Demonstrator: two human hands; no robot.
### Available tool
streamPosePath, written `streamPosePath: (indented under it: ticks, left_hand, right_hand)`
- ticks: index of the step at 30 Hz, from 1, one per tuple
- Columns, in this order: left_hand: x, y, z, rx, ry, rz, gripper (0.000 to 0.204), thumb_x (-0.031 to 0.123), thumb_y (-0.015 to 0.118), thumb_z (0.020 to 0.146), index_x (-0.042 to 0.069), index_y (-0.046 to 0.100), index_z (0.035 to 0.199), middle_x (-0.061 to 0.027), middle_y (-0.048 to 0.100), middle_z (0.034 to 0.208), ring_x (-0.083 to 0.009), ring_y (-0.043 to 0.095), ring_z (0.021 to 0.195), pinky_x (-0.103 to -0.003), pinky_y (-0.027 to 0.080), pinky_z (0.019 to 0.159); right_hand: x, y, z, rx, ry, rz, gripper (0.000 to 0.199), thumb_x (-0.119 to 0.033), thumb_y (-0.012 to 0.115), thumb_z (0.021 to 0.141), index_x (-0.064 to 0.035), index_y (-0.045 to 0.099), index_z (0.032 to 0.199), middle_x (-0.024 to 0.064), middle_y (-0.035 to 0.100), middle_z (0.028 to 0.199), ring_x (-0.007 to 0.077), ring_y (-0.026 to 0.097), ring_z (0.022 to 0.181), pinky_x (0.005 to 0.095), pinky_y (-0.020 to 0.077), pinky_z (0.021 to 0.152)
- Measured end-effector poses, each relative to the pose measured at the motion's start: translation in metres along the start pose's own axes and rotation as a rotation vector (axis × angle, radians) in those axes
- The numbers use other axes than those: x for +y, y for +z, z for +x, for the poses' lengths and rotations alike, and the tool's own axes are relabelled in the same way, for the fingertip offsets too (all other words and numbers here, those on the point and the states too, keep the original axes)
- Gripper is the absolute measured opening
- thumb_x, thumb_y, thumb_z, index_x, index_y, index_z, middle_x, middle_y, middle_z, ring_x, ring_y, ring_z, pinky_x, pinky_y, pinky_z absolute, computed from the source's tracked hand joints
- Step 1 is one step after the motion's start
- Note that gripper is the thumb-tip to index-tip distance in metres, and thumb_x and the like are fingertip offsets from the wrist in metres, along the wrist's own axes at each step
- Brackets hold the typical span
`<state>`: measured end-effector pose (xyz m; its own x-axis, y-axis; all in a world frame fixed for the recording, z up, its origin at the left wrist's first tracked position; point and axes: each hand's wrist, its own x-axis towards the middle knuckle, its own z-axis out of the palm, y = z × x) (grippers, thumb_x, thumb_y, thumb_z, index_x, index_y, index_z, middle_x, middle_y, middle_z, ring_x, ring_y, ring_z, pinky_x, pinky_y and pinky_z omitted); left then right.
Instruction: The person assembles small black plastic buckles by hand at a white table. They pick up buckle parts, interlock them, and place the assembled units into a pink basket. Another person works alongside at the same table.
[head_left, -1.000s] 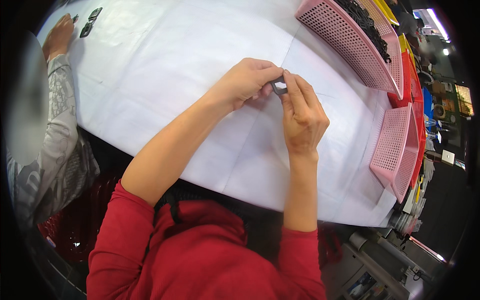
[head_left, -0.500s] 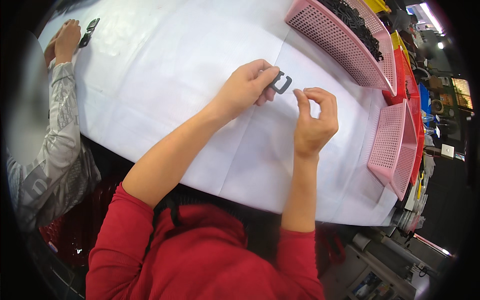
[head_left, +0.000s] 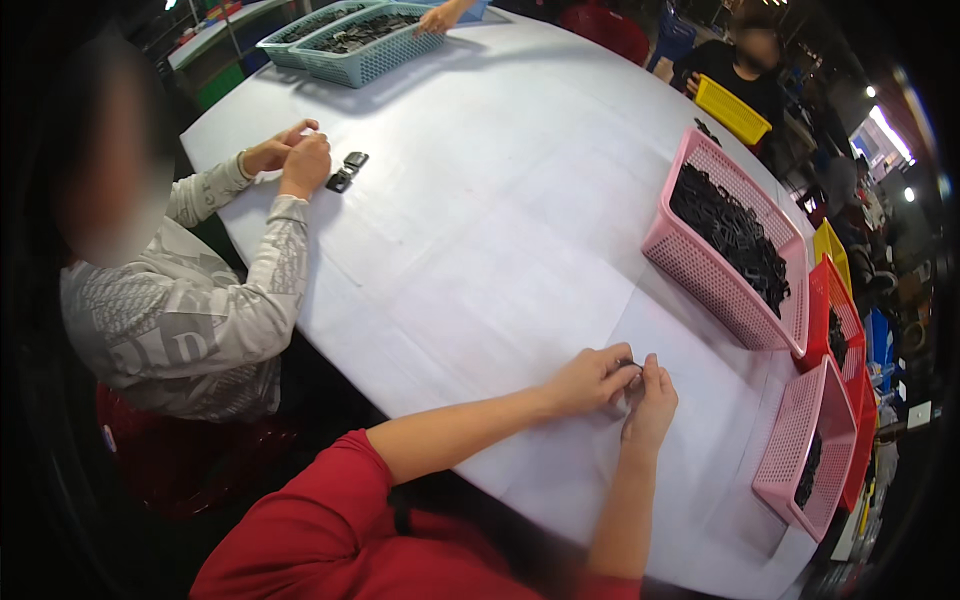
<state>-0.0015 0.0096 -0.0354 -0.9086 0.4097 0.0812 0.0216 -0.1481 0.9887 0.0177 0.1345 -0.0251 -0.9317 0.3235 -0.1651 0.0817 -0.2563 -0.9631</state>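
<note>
Over the white table (head_left: pixel 480 230), my left hand (head_left: pixel 590 381) pinches a small black buckle part (head_left: pixel 629 364), of which only a thin edge shows between the fingers. Against it from the right comes my right hand (head_left: pixel 652 404), its thumb and fingers closed at the same part. The fingertips of both hands almost meet and hide most of the piece. To the right of my hands stands a pink basket (head_left: pixel 712 292) holding many black parts.
A smaller pink basket (head_left: pixel 790 492) and a red basket (head_left: pixel 826 290) line the right edge. At left, a co-worker's hands (head_left: pixel 298 160) work beside black parts (head_left: pixel 347 172). Far off are blue-green baskets (head_left: pixel 375 68), another person's hand (head_left: pixel 445 15) and a yellow basket (head_left: pixel 733 108) near another person.
My right hand has closed in on the buckle part, and my hands have come together. The view has swung up and left, showing more of the table and the co-worker.
</note>
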Motion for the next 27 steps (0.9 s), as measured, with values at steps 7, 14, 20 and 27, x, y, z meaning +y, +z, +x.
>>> streamPosePath:
  ticks: [7, 14, 20, 27]
  left_hand:
    - [0.005, -0.008, 0.003, 0.098, -0.152, -0.169, 0.018, 0.021, 0.050, 0.093, 0.004, 0.051, 0.087, -0.0011, 0.053, 0.058, -0.0062, 0.045, 0.049, -0.022, 0.038, 0.046]
    - [0.012, 0.013, -0.004, 0.015, 0.037, 0.137, 0.014, 0.019, 0.050, 0.093, 0.006, 0.054, 0.090, -0.0018, 0.054, 0.059, -0.0079, 0.047, 0.050, -0.023, 0.040, 0.048]
    - [0.010, -0.012, 0.010, 0.082, -0.192, -0.322, 0.017, 0.022, 0.051, 0.094, 0.006, 0.056, 0.090, -0.0014, 0.058, 0.064, -0.0078, 0.054, 0.054, -0.021, 0.042, 0.050]
    - [-0.001, -0.022, 0.011, -0.186, -0.317, -0.434, 0.036, 0.018, 0.066, 0.085, 0.005, 0.049, 0.113, -0.0036, 0.062, 0.081, -0.0091, 0.058, 0.069, -0.020, 0.044, 0.059]
  right_hand:
    - [0.000, 0.016, -0.005, -0.041, -0.108, -0.105, 0.026, -0.019, 0.059, 0.090, -0.0058, 0.050, 0.069, 0.0005, 0.051, 0.067, 0.0078, 0.049, 0.064, 0.0230, 0.0421, 0.062]
    - [-0.004, 0.003, 0.004, 0.049, -0.036, -0.010, 0.030, -0.025, 0.053, 0.093, -0.0057, 0.050, 0.070, -0.0004, 0.052, 0.068, 0.0065, 0.046, 0.063, 0.0211, 0.0379, 0.059]
    - [-0.010, 0.006, 0.003, -0.159, -0.248, -0.233, 0.019, -0.021, 0.059, 0.090, -0.0028, 0.062, 0.087, -0.0003, 0.058, 0.083, 0.0082, 0.051, 0.079, 0.0233, 0.0415, 0.071]
    - [-0.020, -0.026, 0.008, -0.405, -0.307, -0.181, 0.015, -0.008, 0.063, 0.085, -0.0021, 0.062, 0.099, 0.0078, 0.059, 0.103, 0.0143, 0.056, 0.095, 0.0267, 0.0446, 0.081]
